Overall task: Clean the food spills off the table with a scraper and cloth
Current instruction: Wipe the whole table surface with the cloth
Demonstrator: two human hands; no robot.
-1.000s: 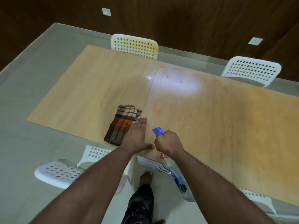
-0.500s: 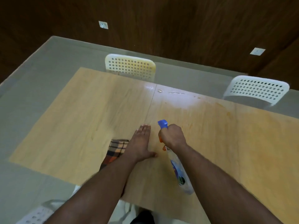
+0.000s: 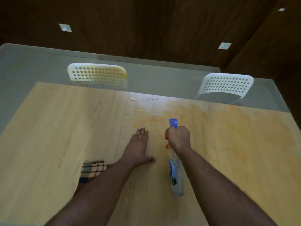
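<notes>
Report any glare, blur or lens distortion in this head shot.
Head view: pale glare washes the table's far edge near the wet droplets; wide-angle bending bows the table edges and floor line; the wood wall lies dim; the spray bottle looks slightly soft, both hands fairly sharp.

Dark wood wall (image 3: 154, 26); white chairs (image 3: 97, 75)

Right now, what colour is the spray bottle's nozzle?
Blue, on the spray bottle in the right hand; head view.

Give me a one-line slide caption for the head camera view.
Right hand aims a blue-nozzled clear spray bottle at orange stains while left hand rests flat on the wooden table.
</notes>
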